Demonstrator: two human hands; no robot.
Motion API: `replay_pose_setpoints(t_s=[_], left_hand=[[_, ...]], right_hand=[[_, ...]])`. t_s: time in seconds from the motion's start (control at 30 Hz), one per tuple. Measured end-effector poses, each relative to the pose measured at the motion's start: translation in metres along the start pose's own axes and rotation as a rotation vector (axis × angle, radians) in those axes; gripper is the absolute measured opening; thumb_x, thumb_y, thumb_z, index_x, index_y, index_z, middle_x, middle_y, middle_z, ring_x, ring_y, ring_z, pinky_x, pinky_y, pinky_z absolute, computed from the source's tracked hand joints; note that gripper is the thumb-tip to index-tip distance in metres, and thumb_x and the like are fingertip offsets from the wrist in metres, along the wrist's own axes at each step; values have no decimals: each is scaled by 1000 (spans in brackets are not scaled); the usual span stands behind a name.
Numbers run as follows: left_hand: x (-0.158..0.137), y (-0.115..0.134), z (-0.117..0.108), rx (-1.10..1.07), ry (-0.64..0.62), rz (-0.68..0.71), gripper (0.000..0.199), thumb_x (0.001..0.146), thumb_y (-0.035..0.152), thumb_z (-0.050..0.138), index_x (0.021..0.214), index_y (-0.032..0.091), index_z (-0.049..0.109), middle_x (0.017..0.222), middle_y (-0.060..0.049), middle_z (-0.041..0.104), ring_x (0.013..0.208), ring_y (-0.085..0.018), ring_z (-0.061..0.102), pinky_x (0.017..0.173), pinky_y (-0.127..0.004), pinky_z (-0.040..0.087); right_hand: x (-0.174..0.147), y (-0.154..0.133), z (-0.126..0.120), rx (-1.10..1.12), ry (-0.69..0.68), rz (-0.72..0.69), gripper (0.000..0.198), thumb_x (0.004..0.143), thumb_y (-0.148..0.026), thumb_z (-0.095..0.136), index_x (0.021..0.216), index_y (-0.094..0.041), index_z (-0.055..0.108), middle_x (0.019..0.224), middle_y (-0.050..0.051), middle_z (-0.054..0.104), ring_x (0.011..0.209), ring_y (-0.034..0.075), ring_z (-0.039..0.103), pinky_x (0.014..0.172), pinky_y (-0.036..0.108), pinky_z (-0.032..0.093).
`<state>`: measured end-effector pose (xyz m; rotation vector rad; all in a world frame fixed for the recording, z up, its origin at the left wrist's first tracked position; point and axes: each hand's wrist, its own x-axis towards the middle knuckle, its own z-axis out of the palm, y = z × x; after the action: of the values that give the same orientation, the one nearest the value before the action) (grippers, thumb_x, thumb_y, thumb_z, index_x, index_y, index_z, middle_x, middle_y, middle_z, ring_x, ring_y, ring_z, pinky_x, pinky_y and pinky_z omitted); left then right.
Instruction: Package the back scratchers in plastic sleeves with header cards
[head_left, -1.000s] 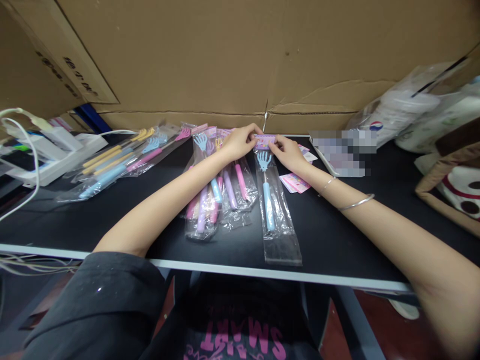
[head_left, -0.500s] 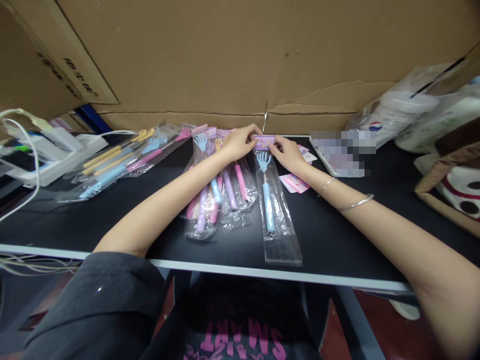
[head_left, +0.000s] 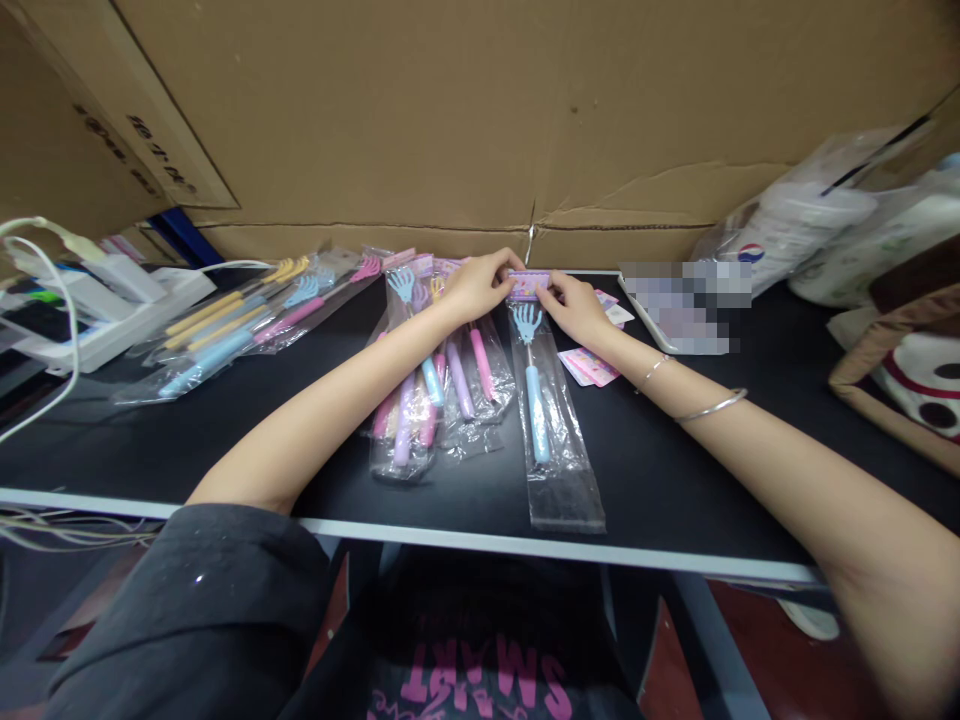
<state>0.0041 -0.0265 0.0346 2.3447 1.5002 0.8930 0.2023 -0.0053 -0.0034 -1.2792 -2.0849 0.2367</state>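
1. Front edge first: the pale rim runs right across the near side of the dark surface, and the bag's bottom end sits just short of it, not hanging over.
2. Far side is tight. A cardboard wall stands right behind both hands, so not much reach that way.
3. Best elbow room is to the right of the bag, where a wide stretch of dark top runs below the right forearm.
4. Left is busier: a pile of bagged scratchers is right beside the bag, partly under the left forearm, with more bagged scratchers further over.
5. Left hand: fingertips pinched on the left end of the purple card.
6. Right hand: fingers on that card's right end, some loose cards just beside its wrist.
7. The bagged blue scratcher lies flat between the forearms, claw end just below the card, handle pointing at the person.
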Motion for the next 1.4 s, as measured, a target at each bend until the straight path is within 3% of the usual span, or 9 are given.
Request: replay_pose_setpoints(t_s=[0.43, 0.67, 0.83, 0.97, 1.2, 1.4], left_hand=[[1, -1, 0, 18, -17, 0, 27, 90, 20, 54, 115, 20, 65, 102, -5, 74, 89, -19, 66, 87, -31, 48], [3, -3, 2, 94, 24, 68, 23, 91, 22, 54, 109, 20, 67, 118, -8, 70, 115, -24, 60, 104, -38, 44], [0, 1, 0, 35, -16, 10, 27, 94, 30, 52, 112, 18, 68, 101, -6, 74, 92, -20, 65, 89, -32, 47], [0, 2, -1, 7, -13, -8, 24, 93, 30, 54, 109, 19, 68, 95, -4, 74, 87, -19, 64, 81, -28, 45], [-2, 6, -13, 98, -62, -30, 28, 94, 33, 54, 115, 20, 67, 96, -6, 74, 90, -21, 66, 85, -31, 46], [3, 5, -37, 104, -48, 15, 27, 92, 33, 55, 113, 20, 68, 91, -5, 71, 93, -21, 64, 88, -31, 46]], right_hand=[[-2, -2, -1, -41, 15, -28, 21, 94, -38, 48, 80, -23, 54, 81, 8, 70, 78, 24, 60, 73, 35, 41], [-1, -1, 0, -2, 38, -20, 23, 94, -39, 50, 77, -23, 51, 82, 7, 70, 77, 22, 59, 73, 35, 41], [-3, -4, -3, 49, 19, 8, 26, 95, -42, 51, 76, -24, 50, 80, 5, 68, 78, 22, 60, 74, 35, 43], [-4, -6, -4, 93, 8, 14, 25, 95, -44, 51, 80, -24, 53, 78, 4, 68, 77, 22, 61, 75, 34, 45], [-4, -10, -4, 191, -11, 43, 22, 94, -45, 55, 87, -23, 56, 75, 3, 70, 75, 21, 64, 76, 34, 46], [-6, -18, -10, 195, -32, 24, 25, 98, -39, 48, 81, -23, 55, 71, 2, 69, 75, 19, 64, 81, 33, 46]])
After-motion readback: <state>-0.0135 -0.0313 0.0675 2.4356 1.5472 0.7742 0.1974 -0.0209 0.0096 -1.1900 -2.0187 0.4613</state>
